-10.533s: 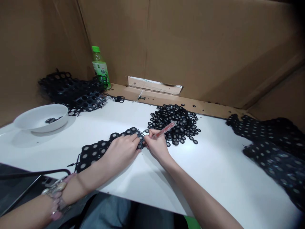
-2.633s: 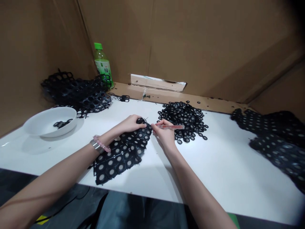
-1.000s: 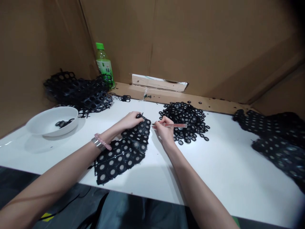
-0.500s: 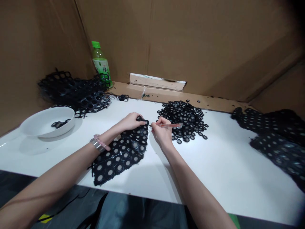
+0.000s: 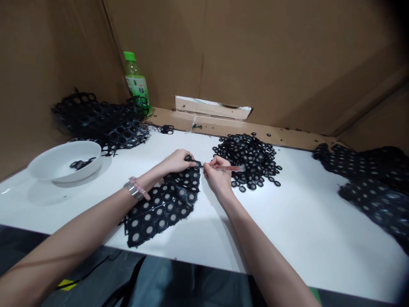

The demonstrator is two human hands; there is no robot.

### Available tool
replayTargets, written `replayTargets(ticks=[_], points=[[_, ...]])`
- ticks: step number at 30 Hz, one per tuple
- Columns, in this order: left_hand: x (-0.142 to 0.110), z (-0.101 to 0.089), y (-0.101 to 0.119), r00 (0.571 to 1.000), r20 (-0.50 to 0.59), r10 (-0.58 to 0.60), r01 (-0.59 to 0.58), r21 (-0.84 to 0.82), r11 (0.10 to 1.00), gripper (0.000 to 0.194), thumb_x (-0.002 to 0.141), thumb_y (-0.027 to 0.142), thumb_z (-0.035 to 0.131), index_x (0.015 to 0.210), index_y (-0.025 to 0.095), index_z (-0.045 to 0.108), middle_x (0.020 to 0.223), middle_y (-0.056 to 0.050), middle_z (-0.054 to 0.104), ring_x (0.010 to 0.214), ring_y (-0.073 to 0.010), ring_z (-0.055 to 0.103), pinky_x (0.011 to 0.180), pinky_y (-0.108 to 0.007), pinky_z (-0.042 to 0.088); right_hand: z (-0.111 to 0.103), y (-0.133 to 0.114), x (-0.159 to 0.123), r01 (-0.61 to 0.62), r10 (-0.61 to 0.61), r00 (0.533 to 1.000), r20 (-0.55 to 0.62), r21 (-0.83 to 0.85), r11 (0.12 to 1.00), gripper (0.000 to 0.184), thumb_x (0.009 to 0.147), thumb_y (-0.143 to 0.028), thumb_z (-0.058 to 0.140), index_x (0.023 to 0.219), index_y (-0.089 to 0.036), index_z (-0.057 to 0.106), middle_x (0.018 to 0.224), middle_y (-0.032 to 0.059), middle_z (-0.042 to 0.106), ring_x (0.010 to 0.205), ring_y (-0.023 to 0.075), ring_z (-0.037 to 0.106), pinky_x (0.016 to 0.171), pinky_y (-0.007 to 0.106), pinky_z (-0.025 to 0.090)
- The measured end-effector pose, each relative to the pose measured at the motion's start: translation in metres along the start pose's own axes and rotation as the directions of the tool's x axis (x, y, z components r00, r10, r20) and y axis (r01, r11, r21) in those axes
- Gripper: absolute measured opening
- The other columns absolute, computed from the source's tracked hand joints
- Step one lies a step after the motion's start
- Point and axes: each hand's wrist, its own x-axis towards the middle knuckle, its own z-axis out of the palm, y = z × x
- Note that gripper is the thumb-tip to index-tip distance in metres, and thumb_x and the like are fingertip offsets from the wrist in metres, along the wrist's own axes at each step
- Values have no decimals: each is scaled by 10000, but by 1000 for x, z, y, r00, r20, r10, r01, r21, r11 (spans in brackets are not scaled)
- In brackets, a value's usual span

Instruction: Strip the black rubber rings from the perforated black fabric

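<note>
Beside black rings point(image 5: 246, 160), right hand point(image 5: 217, 175) grips red-handled knife point(image 5: 225, 168).

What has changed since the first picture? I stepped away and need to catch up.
The black perforated sheet has swung round: it ran leftward from the hands, now toward the person. The left hand moved forward and pinches its far corner; the right hand moved forward too, its red pen-shaped tool now pointing left at the sheet. The ring pile, white bowl and green-capped bottle stayed put.
</note>
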Motion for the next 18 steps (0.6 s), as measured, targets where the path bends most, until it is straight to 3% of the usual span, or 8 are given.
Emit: replayTargets(ticks=[5,18], points=[[1,1,-3,1000,-5,29,-30,-47,998,285,678,358,537,784,116,646,838,-82,682,809,-218,600,759,-293,426,1,-1,1,48,-49,999,-22,-65,997,180,640,-192,501,515,-208,372,436,-65,418,429,96,406,441,217,309],[0,2,1,993,48,104,-77,-392,917,231,633,315,583,742,116,629,791,-46,662,817,-190,573,835,-312,397,-1,-19,-5,107,-115,993,-29,-208,972,198,627,-154,492,477,-200,371,428,-66,400,416,83,369,435,216,287]])
